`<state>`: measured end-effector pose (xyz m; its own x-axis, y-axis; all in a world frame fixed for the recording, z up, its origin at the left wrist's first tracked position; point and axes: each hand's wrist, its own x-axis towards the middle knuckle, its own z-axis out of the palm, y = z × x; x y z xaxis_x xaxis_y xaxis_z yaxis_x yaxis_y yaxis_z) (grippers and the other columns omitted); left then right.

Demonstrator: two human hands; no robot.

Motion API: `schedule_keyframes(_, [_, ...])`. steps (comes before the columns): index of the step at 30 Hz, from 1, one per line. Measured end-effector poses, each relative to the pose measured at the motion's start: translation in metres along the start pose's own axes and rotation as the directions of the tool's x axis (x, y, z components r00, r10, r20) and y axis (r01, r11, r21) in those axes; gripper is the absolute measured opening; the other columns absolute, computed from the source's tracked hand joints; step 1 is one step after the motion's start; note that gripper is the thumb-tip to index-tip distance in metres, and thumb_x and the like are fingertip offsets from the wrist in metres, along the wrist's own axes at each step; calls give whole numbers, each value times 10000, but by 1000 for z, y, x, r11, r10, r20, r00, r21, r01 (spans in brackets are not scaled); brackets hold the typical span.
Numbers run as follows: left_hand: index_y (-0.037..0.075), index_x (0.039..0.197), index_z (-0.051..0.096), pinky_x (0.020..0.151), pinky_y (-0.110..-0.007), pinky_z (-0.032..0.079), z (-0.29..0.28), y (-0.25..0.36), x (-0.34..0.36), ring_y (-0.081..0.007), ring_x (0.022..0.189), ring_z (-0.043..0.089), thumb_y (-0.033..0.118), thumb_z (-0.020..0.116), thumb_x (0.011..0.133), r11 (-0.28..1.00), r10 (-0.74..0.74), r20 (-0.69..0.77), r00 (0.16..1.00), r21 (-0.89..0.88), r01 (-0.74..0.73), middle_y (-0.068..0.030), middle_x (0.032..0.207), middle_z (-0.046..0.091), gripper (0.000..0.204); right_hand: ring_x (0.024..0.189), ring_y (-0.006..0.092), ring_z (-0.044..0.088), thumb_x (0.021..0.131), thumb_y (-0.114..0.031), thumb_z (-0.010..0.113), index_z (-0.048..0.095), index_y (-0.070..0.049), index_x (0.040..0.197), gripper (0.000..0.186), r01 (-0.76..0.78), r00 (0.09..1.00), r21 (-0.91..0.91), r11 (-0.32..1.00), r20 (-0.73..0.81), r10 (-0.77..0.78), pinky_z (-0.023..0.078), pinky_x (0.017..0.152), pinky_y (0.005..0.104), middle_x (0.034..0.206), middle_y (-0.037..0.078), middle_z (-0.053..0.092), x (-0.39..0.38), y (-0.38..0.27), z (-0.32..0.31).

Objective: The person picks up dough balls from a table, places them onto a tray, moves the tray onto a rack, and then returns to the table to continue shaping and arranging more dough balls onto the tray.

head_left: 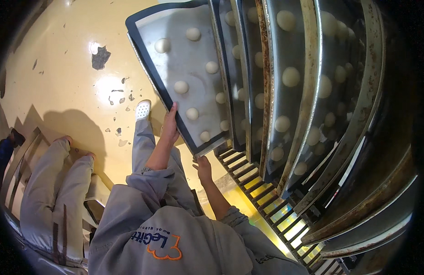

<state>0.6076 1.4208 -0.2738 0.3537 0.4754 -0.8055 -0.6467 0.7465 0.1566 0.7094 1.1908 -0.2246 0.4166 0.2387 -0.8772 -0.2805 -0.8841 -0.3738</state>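
A dark-rimmed baking tray [143,68], lined with a pale sheet, juts out from a metal rack. Several round, whitish dough balls [181,87] sit spaced apart on it. My left hand [170,127] grips the tray's left edge, its thumb over the rim and the other fingers mostly hidden. At the tray's near corner, my right hand [203,169] holds the edge from below, with its fingers partly hidden. Right of this tray, further trays [292,101] with similar dough balls are stacked in the rack.
The rack's rusty metal rails [309,68] fill the right side. A dark slatted grate [248,174] runs below the trays. To the left lies a yellowish floor [60,91] with dark worn patches. Another person's grey-clothed limbs [56,197] are at the lower left.
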Motion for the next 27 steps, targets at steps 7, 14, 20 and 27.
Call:
schedule_keyframes(7, [-4,1427,433,1033,-412,468,48,-17,54,-259,1232,563,422,608,999,999,21,68,997,35,-23,-148,1350,579,629,1153,278,599,1064,-584,250,460,-8,1433,716,21,999,54,998,35,-23,512,1004,444,1239,205,620,-10,-25,7])
schedule_keyframes(14, [32,1414,469,960,-395,486,91,-31,71,-238,1143,593,404,581,1017,983,-34,122,992,183,11,-135,1299,601,555,1095,250,623,1076,-534,288,497,-23,1406,643,2,1000,42,999,31,-3,532,941,414,1186,176,643,-20,-4,7])
schedule_keyframes(20, [10,1394,378,938,-413,462,125,-49,111,-270,1107,586,312,501,1050,940,-53,78,996,341,23,-170,1220,585,474,994,195,651,1085,-488,329,558,-61,1346,550,-8,994,-67,998,108,15,533,871,375,1089,106,683,-22,8,1])
schedule_keyframes(27, [-15,1482,221,1051,-443,392,131,4,114,-336,1224,548,372,503,1035,603,-35,237,971,780,-169,-222,1273,585,655,1025,197,648,1086,-470,362,554,-46,1341,531,133,972,-238,962,220,-80,523,908,364,1097,111,671,-38,-30,14])
